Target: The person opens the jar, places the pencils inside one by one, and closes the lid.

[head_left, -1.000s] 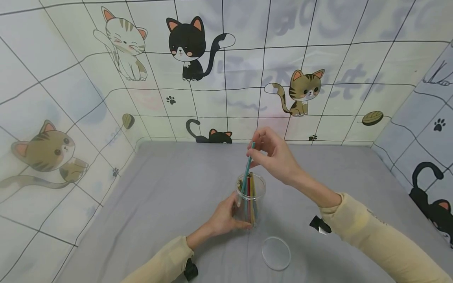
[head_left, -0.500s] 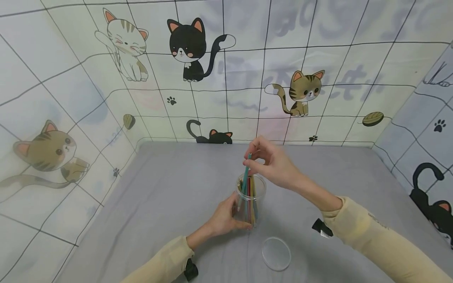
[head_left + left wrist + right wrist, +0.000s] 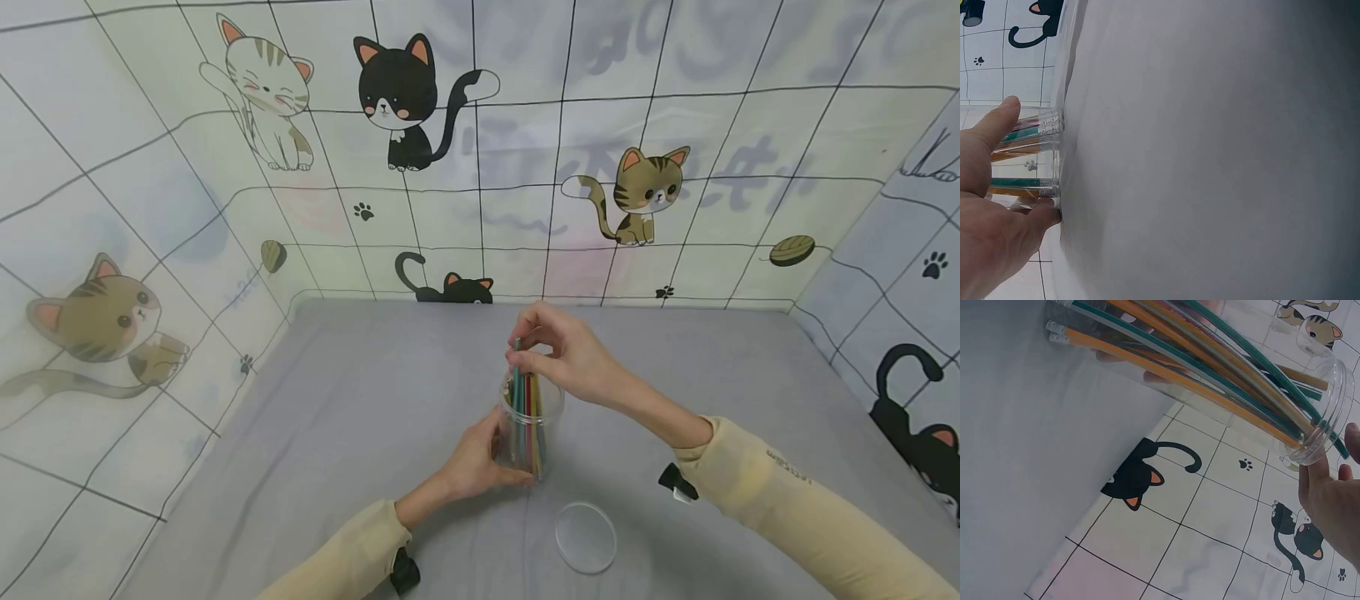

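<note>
A clear jar [image 3: 553, 412] stands on the grey cloth, holding several pencils [image 3: 1207, 394] in teal, orange, yellow and red. Low on its side, my left hand [image 3: 472, 460] grips it, thumb and fingers on opposite walls in the left wrist view. My right hand [image 3: 572, 357] is just above the rim and pinches the top end of a teal pencil [image 3: 517, 383]. Most of that pencil is inside the jar. Whether its lower end touches the bottom I cannot tell. A clear round lid [image 3: 586, 540] lies flat on the cloth, in front of the jar.
Grey cloth [image 3: 360, 400] covers the surface. Behind and at both sides hang white grid-patterned sheets [image 3: 517, 150] printed with cats. Black straps [image 3: 405, 573] show at both sleeves.
My right hand has come down and slightly left, and the teal pencil has sunk deeper into the jar with it. The left hand, jar and lid stay in place.
</note>
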A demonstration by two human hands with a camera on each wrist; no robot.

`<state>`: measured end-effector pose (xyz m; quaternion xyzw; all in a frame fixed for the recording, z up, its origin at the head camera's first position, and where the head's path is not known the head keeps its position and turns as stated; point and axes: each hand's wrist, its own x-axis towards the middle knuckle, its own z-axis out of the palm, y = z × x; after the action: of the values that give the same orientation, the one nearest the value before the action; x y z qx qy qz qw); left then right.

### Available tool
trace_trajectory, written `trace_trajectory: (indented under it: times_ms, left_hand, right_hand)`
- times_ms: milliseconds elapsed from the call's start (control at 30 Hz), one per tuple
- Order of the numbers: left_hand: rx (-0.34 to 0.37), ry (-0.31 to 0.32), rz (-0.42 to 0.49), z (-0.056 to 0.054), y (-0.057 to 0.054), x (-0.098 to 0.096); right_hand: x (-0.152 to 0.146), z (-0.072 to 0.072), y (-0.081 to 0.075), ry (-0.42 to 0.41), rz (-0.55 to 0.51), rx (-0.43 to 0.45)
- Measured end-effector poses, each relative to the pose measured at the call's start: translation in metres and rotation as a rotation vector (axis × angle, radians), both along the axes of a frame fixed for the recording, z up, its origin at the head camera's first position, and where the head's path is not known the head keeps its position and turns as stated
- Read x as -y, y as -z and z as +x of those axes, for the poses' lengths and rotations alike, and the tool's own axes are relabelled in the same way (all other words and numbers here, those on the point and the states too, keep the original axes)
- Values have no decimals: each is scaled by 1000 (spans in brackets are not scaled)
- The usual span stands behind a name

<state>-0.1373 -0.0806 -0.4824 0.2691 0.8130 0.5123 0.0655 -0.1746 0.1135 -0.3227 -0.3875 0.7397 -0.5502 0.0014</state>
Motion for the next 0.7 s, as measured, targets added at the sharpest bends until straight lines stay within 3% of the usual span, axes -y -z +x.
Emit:
trace_trajectory:
  times_ms: [267, 700]
  left_hand:
    - [-3, 4, 17, 0, 0, 0]
    - [-43, -6, -3, 2, -1, -1]
  right_hand:
    - [-4, -3, 1, 120, 19, -31]
    - [-37, -8, -2, 203, 17, 37]
